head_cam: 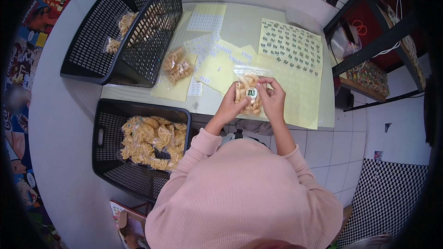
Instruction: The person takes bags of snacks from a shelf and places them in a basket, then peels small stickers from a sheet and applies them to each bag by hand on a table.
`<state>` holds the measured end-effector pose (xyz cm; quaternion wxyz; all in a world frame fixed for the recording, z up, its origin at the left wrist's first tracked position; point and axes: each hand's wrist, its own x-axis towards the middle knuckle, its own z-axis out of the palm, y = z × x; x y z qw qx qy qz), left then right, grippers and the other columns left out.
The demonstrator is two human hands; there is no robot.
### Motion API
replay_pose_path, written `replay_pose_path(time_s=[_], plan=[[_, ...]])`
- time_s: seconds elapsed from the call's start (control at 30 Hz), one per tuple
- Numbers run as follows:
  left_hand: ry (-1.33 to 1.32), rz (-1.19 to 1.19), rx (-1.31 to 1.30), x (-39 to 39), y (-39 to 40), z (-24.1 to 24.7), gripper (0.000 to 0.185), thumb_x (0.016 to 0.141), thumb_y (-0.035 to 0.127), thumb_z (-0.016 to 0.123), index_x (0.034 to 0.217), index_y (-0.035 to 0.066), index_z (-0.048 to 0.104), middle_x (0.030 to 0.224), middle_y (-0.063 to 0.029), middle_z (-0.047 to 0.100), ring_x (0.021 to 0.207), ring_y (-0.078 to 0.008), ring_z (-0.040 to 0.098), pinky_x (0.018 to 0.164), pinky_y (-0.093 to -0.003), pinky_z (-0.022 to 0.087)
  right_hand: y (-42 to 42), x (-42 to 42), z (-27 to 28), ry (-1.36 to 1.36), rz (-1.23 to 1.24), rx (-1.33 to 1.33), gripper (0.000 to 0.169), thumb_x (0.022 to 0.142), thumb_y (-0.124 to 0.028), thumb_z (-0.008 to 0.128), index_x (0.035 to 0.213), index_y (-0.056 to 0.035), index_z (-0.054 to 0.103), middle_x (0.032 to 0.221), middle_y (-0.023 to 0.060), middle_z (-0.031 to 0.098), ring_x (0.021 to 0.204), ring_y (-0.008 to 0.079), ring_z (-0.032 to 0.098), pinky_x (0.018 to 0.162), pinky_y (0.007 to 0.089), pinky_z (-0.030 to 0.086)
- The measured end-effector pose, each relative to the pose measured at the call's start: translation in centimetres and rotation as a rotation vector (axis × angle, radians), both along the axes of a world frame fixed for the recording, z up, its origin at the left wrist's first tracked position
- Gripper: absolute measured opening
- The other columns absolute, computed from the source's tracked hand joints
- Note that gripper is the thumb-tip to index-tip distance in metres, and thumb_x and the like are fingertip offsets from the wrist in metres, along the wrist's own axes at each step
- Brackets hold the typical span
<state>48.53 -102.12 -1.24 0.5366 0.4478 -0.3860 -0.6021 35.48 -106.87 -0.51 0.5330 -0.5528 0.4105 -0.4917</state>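
A clear zip bag of tube-shaped snacks [247, 105], with a round white sticker [251, 93] on its front, is held up over the table's near edge. My left hand [232, 103] grips the bag's left side, its thumb near the sticker. My right hand [271, 97] pinches the bag's upper right part between thumb and fingers. To the right lies a large yellow sheet of round stickers [289, 46]. Another bag of snack tubes [177, 65] rests on papers to the left, apart from both hands.
A black plastic crate [133, 60] with snack bags stands at the table's left. Nearer, a second black crate [104, 155] holds several bags of twisted snacks [152, 141]. Yellow sticker sheets [221, 65] overlap mid-table. A dark metal shelf frame [373, 48] rises at the right.
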Motion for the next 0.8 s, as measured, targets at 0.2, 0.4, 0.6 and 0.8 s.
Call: replay_pose_path(time_s=[0.2,0.4,0.6,0.8], plan=[[0.147,0.01,-0.077,-0.1,-0.3,-1.5,0.054,0.078,0.003,0.05,0.127,0.003,0.027,0.108,-0.0069,0.049,0.09,-0.0096,0.052,0.069,-0.0208,0.047,-0.2,0.4,0.5,0.008,-0.001,-0.083,0.021,0.074,-0.003,0.065,0.09,-0.0001,0.052,0.086,0.0068,0.06,0.071,0.0096,0.057,0.059,0.0204,0.046],[-0.074,0.027,-0.151,-0.3,-0.4,-1.9,0.056,0.078,0.002,0.051,0.127,0.002,0.025,0.111,-0.0076,0.048,0.095,-0.0106,0.051,0.073,-0.0218,0.046,-0.2,0.4,-0.5,0.067,-0.04,-0.057,0.024,0.072,-0.004,0.068,0.087,-0.0014,0.049,0.088,0.0057,0.058,0.072,0.0081,0.055,0.055,0.0209,0.046],[0.021,0.02,-0.121,-0.3,-0.4,-1.4,0.046,0.079,0.006,0.053,0.121,0.0,0.034,0.109,-0.0087,0.049,0.098,-0.012,0.049,0.081,-0.0249,0.043,-0.8,-0.3,0.1,-0.108,0.089,0.045,0.023,0.074,0.0,0.063,0.093,-0.0008,0.05,0.099,0.0084,0.056,0.08,0.01,0.056,0.06,0.0205,0.047],[0.079,0.035,-0.022,-0.1,-1.1,-2.0,0.033,0.09,0.017,0.046,0.117,-0.001,0.038,0.106,-0.0082,0.051,0.094,-0.0101,0.05,0.079,-0.0239,0.043,-0.2,-1.4,-0.1,0.002,0.229,0.063,0.031,0.076,0.004,0.059,0.105,0.0008,0.048,0.111,0.0105,0.051,0.088,0.0129,0.056,0.068,0.0211,0.049]])
